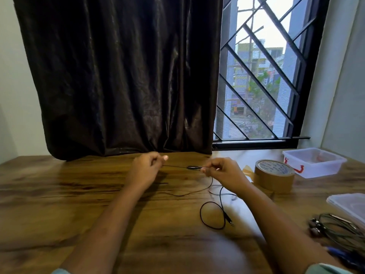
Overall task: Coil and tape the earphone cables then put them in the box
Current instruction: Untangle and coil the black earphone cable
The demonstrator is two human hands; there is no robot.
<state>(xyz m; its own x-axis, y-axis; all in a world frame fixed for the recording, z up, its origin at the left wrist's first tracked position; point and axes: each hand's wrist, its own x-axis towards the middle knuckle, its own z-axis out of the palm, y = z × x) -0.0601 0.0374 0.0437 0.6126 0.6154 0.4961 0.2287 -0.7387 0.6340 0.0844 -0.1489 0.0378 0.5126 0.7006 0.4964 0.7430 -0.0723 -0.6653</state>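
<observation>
Left hand (pixel 146 167) and right hand (pixel 221 171), raised left of the tape roll (pixel 273 176), each pinch the black earphone cable (pixel 212 214), stretched between them; forearms reach forward.

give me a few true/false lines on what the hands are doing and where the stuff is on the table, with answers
1. The left hand and right hand both pinch the black earphone cable, stretched between them. True.
2. The tape roll sits left of the left hand. False: it stands on the right, just past the right hand.
3. The clear box stands at the far right of the table, near the window. True.
4. The cable's plug is already in the box. False: it lies on the table beside a loose loop of cable.
</observation>
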